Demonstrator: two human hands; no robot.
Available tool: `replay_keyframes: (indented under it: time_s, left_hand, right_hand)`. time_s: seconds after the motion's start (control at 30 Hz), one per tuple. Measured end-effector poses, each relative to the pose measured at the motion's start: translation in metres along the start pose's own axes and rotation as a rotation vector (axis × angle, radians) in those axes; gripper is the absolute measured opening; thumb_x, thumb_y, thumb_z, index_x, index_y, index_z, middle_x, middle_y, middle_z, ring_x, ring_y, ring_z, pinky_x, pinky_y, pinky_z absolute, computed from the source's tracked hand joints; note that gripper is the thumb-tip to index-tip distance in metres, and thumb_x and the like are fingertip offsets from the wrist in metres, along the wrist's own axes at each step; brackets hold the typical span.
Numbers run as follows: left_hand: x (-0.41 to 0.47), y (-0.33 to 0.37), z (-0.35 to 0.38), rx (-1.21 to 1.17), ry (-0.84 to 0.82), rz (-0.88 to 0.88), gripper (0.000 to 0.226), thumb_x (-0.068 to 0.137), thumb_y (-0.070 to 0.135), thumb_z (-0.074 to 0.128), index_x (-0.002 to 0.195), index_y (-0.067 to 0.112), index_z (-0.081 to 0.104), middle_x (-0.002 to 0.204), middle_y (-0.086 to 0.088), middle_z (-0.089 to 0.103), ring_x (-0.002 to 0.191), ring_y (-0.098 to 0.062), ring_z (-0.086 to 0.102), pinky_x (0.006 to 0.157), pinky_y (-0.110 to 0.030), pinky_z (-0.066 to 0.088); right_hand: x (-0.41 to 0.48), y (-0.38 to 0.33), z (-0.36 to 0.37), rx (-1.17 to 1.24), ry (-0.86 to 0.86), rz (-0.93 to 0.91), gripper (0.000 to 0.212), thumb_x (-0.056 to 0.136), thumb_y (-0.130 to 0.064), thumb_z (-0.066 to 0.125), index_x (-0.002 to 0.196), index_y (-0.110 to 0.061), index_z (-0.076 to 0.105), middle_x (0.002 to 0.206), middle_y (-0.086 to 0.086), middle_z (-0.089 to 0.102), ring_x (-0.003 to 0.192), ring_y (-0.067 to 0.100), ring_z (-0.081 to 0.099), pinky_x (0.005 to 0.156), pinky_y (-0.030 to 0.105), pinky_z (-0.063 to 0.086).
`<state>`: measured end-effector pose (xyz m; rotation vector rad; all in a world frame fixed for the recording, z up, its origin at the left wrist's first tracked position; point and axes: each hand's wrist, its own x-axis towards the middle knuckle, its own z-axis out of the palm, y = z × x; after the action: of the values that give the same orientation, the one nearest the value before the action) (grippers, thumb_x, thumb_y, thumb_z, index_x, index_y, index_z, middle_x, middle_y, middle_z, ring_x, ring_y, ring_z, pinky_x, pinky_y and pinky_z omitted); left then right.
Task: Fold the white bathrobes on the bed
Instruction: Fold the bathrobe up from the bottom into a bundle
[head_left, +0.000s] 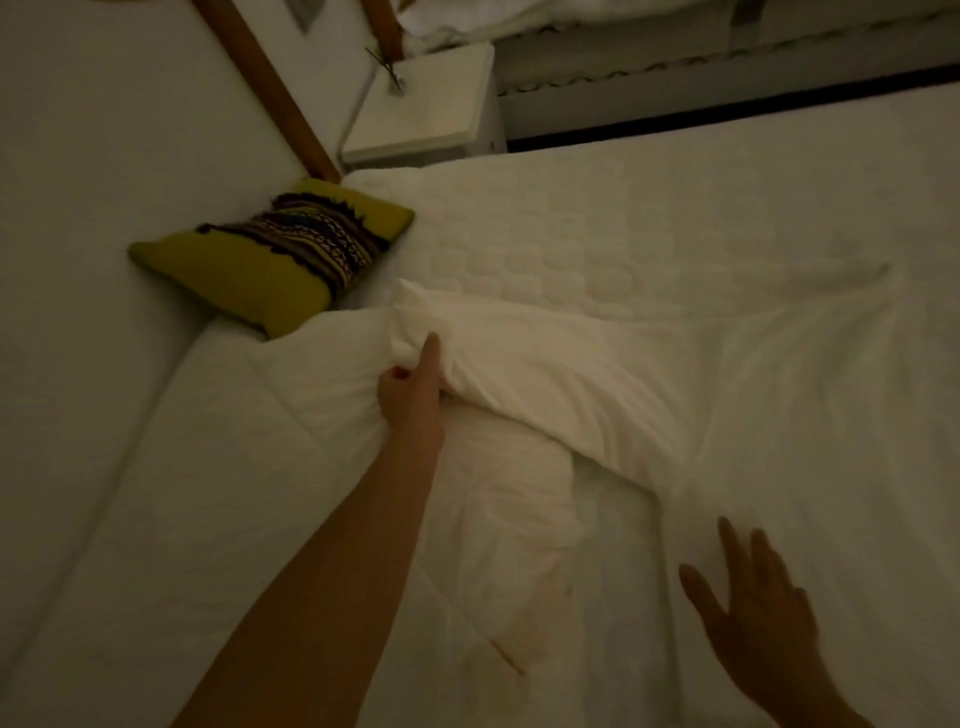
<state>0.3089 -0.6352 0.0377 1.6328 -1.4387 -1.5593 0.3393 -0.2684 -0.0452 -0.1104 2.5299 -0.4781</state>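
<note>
A white bathrobe (571, 374) lies spread and rumpled across the middle of the bed (597, 218), reaching out to the right. My left hand (413, 395) is stretched forward and grips a bunched fold of the robe at its upper left end, lifting it a little off the bed. Low on the right, my right hand (753, 608) hovers with its fingers spread over the flat white cloth, holding nothing. The light is dim, so the robe's edges against the white quilted bedding are hard to tell.
A yellow-green cushion (270, 260) with a dark patterned band leans at the head of the bed, just left of the robe. A white bedside table (431, 109) stands beyond it. A wooden post (270, 88) runs along the white wall.
</note>
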Motion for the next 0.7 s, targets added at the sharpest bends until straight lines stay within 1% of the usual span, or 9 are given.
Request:
replay_keyframes:
  time_s: [0.1, 0.17, 0.23, 0.3, 0.37, 0.43, 0.5, 0.57, 0.7]
  left_hand:
    - [0.020, 0.009, 0.017, -0.052, 0.001, -0.124, 0.108, 0.051, 0.050, 0.094, 0.138, 0.012, 0.044, 0.128, -0.008, 0.056, 0.108, -0.029, 0.061, 0.091, -0.048, 0.057]
    - [0.025, 0.011, 0.020, 0.034, 0.065, 0.006, 0.099, 0.065, 0.034, 0.091, 0.143, 0.018, 0.033, 0.136, -0.014, 0.049, 0.110, -0.032, 0.057, 0.094, -0.044, 0.053]
    - [0.027, 0.013, 0.021, 0.222, 0.170, 0.200, 0.087, 0.080, 0.030, 0.078, 0.149, 0.025, 0.026, 0.143, -0.020, 0.038, 0.119, -0.037, 0.051, 0.097, -0.043, 0.049]
    - [0.023, 0.013, 0.021, 0.535, 0.197, 0.373, 0.087, 0.080, 0.051, 0.071, 0.151, 0.034, 0.024, 0.152, -0.018, 0.024, 0.133, -0.039, 0.037, 0.104, -0.050, 0.041]
    - [0.019, 0.014, 0.025, 0.921, 0.029, 0.448, 0.094, 0.073, 0.070, 0.068, 0.150, 0.043, 0.022, 0.161, -0.013, 0.003, 0.144, -0.036, 0.017, 0.111, -0.055, 0.029]
    - [0.019, 0.011, 0.021, 1.055, -0.079, 0.523, 0.084, 0.079, 0.048, 0.071, 0.149, 0.041, 0.027, 0.163, -0.011, 0.002, 0.144, -0.037, 0.020, 0.111, -0.053, 0.029]
    - [0.025, 0.003, 0.006, 0.850, 0.016, 0.545, 0.076, 0.077, 0.018, 0.066, 0.146, 0.030, 0.038, 0.155, -0.013, 0.026, 0.131, -0.037, 0.039, 0.102, -0.045, 0.039]
    - [0.033, -0.004, -0.016, 0.490, 0.141, 0.396, 0.071, 0.076, 0.009, 0.061, 0.144, 0.018, 0.042, 0.141, -0.017, 0.047, 0.121, -0.036, 0.050, 0.096, -0.040, 0.043]
    - [0.046, -0.004, -0.031, 0.282, 0.057, 0.077, 0.059, 0.079, 0.044, 0.076, 0.123, 0.008, 0.061, 0.117, -0.008, 0.065, 0.105, -0.030, 0.063, 0.093, -0.040, 0.053]
  right_hand:
    - [0.025, -0.013, 0.005, -0.058, 0.017, -0.025, 0.080, 0.092, -0.068, 0.033, 0.158, -0.033, 0.008, 0.167, 0.008, 0.007, 0.153, 0.026, 0.011, 0.120, 0.049, 0.015]
    - [0.036, -0.009, 0.003, -0.103, 0.049, -0.030, 0.077, 0.094, -0.063, 0.039, 0.158, -0.030, 0.013, 0.166, 0.010, 0.012, 0.152, 0.028, 0.016, 0.120, 0.049, 0.018]
    - [0.043, -0.005, 0.003, -0.121, 0.061, -0.033, 0.075, 0.094, -0.058, 0.047, 0.157, -0.027, 0.021, 0.164, 0.012, 0.019, 0.150, 0.030, 0.022, 0.119, 0.049, 0.022]
    - [0.043, -0.001, 0.009, -0.135, 0.087, -0.057, 0.075, 0.091, -0.053, 0.057, 0.155, -0.025, 0.031, 0.162, 0.015, 0.026, 0.147, 0.033, 0.028, 0.117, 0.052, 0.027]
    - [0.040, 0.003, 0.018, -0.155, 0.109, -0.087, 0.077, 0.086, -0.048, 0.066, 0.152, -0.023, 0.037, 0.159, 0.018, 0.031, 0.146, 0.035, 0.030, 0.114, 0.055, 0.031]
    - [0.038, 0.008, 0.026, -0.176, 0.099, -0.094, 0.080, 0.082, -0.044, 0.073, 0.151, -0.021, 0.040, 0.157, 0.020, 0.033, 0.145, 0.037, 0.032, 0.110, 0.058, 0.034]
    - [0.037, 0.009, 0.030, -0.150, 0.131, -0.090, 0.080, 0.079, -0.041, 0.077, 0.149, -0.019, 0.045, 0.154, 0.023, 0.038, 0.141, 0.040, 0.037, 0.106, 0.061, 0.038]
    - [0.039, 0.000, 0.030, -0.131, 0.225, -0.118, 0.073, 0.084, -0.051, 0.064, 0.147, -0.018, 0.046, 0.152, 0.024, 0.040, 0.138, 0.042, 0.040, 0.104, 0.064, 0.039]
    - [0.050, -0.076, 0.024, -0.006, 0.300, -0.349, 0.076, 0.089, -0.061, 0.037, 0.152, -0.018, 0.034, 0.159, 0.020, 0.029, 0.143, 0.038, 0.033, 0.111, 0.057, 0.033]
